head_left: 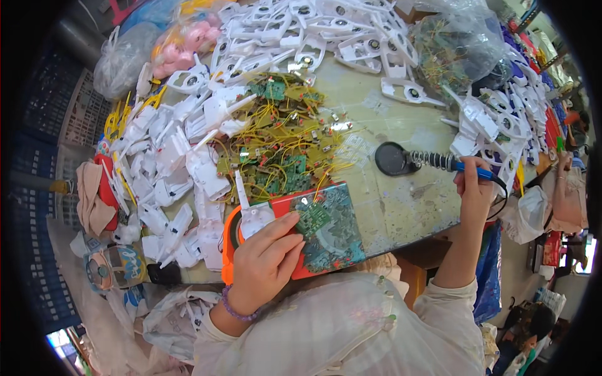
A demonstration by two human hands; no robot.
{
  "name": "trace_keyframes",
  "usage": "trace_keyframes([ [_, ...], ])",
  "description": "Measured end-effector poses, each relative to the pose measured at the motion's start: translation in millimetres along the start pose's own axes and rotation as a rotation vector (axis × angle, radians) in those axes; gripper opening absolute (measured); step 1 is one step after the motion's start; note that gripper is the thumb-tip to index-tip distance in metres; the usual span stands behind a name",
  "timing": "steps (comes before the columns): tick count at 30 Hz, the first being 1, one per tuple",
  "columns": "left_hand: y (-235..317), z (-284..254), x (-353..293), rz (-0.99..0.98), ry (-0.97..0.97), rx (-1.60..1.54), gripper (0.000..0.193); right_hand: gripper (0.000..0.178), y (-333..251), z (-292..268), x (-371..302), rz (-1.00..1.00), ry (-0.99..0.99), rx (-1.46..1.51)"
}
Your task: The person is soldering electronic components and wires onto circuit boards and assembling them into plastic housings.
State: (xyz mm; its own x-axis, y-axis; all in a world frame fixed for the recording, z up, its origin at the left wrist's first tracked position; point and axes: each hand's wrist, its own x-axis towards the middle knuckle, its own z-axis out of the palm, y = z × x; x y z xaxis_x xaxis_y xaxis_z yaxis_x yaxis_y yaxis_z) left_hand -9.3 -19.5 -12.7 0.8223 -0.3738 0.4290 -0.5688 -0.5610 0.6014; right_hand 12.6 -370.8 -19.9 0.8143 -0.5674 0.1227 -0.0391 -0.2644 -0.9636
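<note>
My left hand (pixel 266 254), a purple bead bracelet at its wrist, has its fingertips together at the left edge of a small green circuit board (pixel 313 217). That board lies on a flat, book-sized block (pixel 342 229) with an orange-red edge and a worn, mottled top. Beside the same hand are a white plastic part (pixel 254 216) and an orange ring-shaped thing (pixel 228 250), partly covered. On the right, my right hand (pixel 473 195) is closed round the blue handle of a soldering iron (pixel 480 172). Its front end sits inside the spring of a black round-based stand (pixel 390 158).
Circuit boards with yellow wires (pixel 285 138) are heaped beyond the block. White plastic casings (pixel 169 150) pile up at left, far and right. Clear bags (pixel 461 53) stand on the table (pixel 401 200). The iron's black cord (pixel 503 194) loops at right. Other people sit farther right.
</note>
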Motion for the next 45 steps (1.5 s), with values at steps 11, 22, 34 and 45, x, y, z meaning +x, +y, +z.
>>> trace_keyframes([
  [11,-2.2,8.5,-3.5,-0.058,0.061,-0.077,0.015,0.014,-4.7,-63.5,-11.3,-0.267,0.399,-0.185],
  [22,-5.4,12.3,-7.7,-0.064,0.106,-0.032,0.014,0.027,-15.5,9.9,-108.9,-1.022,-0.344,0.367],
  [34,0.1,15.2,-3.6,-0.064,0.127,-0.036,0.014,0.028,-12.0,29.6,-115.7,-0.908,-0.425,0.352],
  [45,-0.2,14.1,-2.6,-0.068,0.127,-0.009,0.015,0.021,-11.9,30.2,-111.1,-0.983,-0.566,0.322],
])
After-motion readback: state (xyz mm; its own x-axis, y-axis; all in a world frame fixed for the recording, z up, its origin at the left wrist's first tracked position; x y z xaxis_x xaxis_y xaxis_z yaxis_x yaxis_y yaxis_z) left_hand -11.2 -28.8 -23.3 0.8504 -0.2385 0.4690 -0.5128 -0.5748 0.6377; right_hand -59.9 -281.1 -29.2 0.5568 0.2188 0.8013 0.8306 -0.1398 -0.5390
